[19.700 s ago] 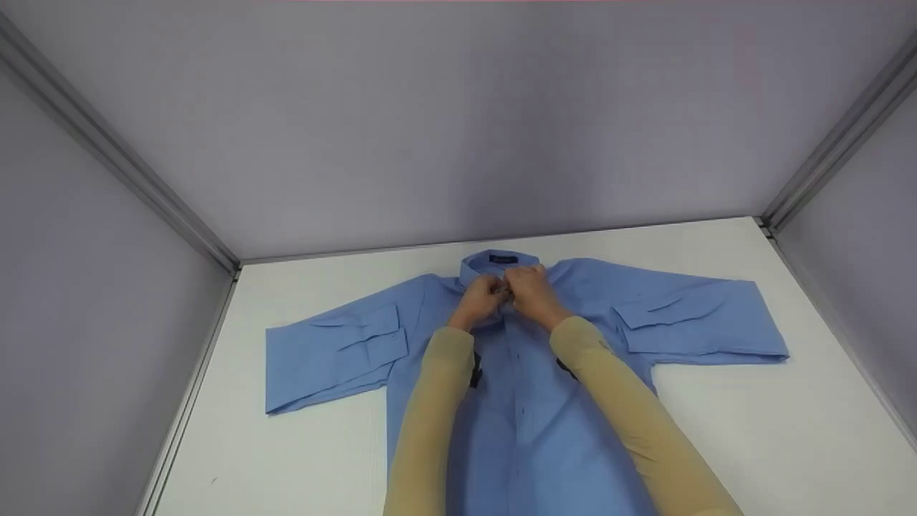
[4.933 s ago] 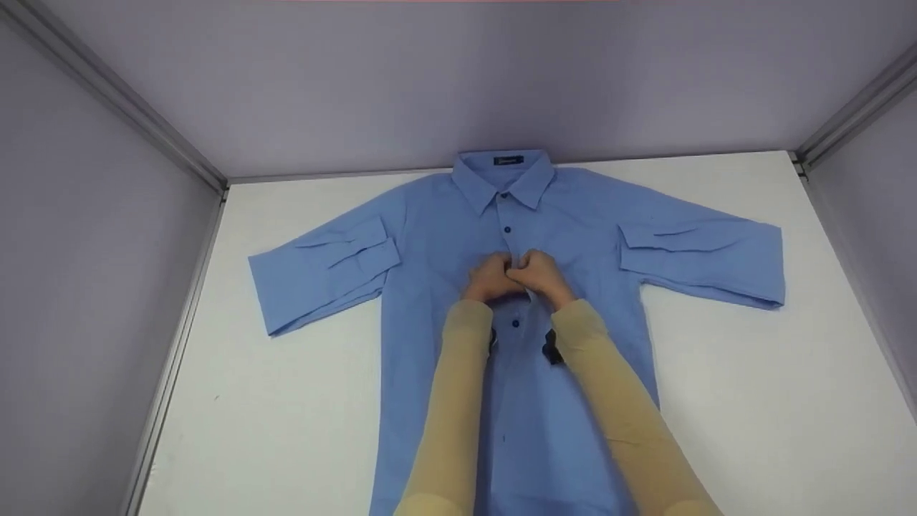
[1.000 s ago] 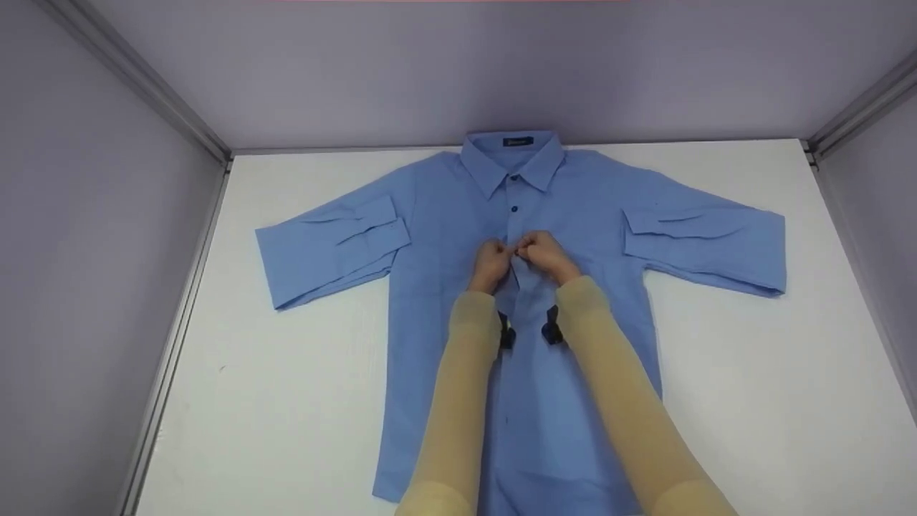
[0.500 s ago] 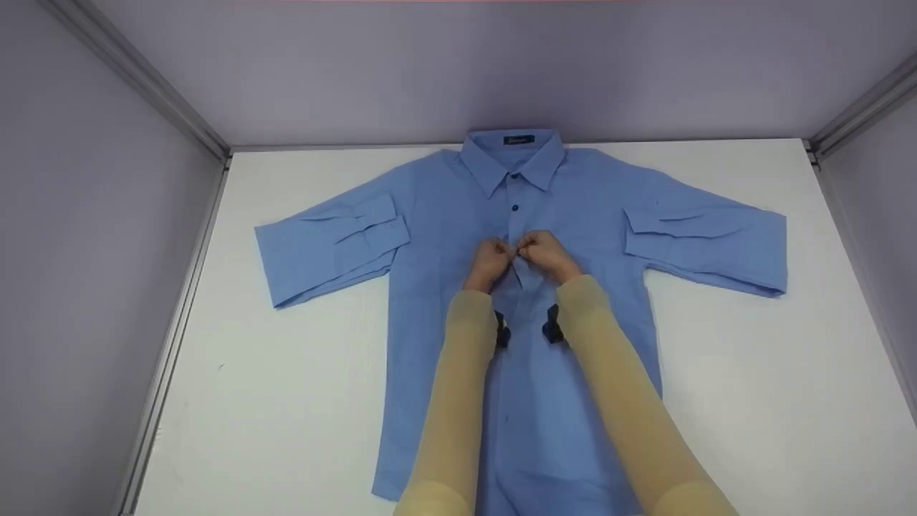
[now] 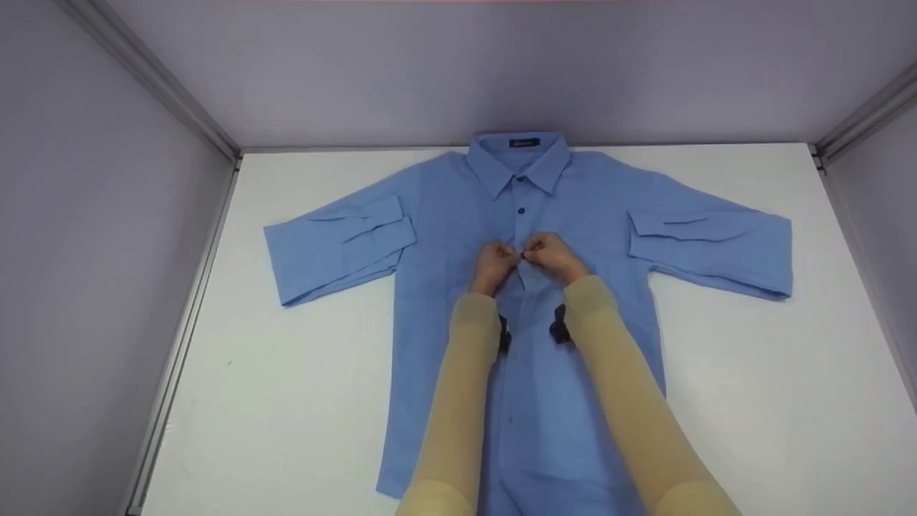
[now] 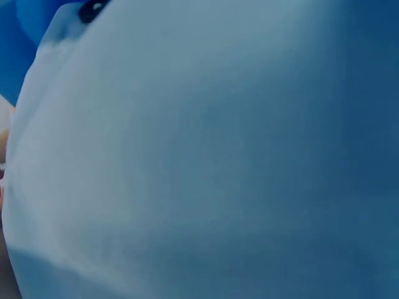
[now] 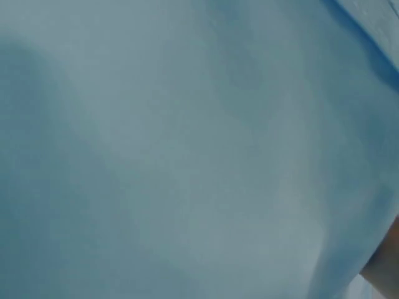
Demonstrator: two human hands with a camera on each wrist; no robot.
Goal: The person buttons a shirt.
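A light blue long-sleeved button-up shirt (image 5: 444, 287) lies face up, collar (image 5: 493, 172) at the far side and both sleeves folded inward. Along its front, the left hand (image 5: 494, 266) pinches the placket edge. Close beside it, the right hand (image 5: 559, 256) pinches at a dark button (image 5: 523, 255) between the two hands' fingertips; whether it sits in its hole cannot be told. Two dark buttons (image 5: 521, 211) show above. Shirt cloth (image 6: 187, 149) fills the left wrist view, with a dark button (image 6: 92, 10) at its top. Cloth (image 7: 187, 149) also covers most of the right wrist view.
The white table (image 5: 286, 401) carries the shirt. Grey panels (image 5: 358, 72) with metal edge strips (image 5: 168, 86) stand at the back and both sides. Small black devices (image 5: 561, 326) sit under the wrists. Tan sleeves cover the forearms.
The hands were at the collar at first, then moved down the placket. Over the last second they stay at one spot, and the button between the fingertips now shows more clearly.
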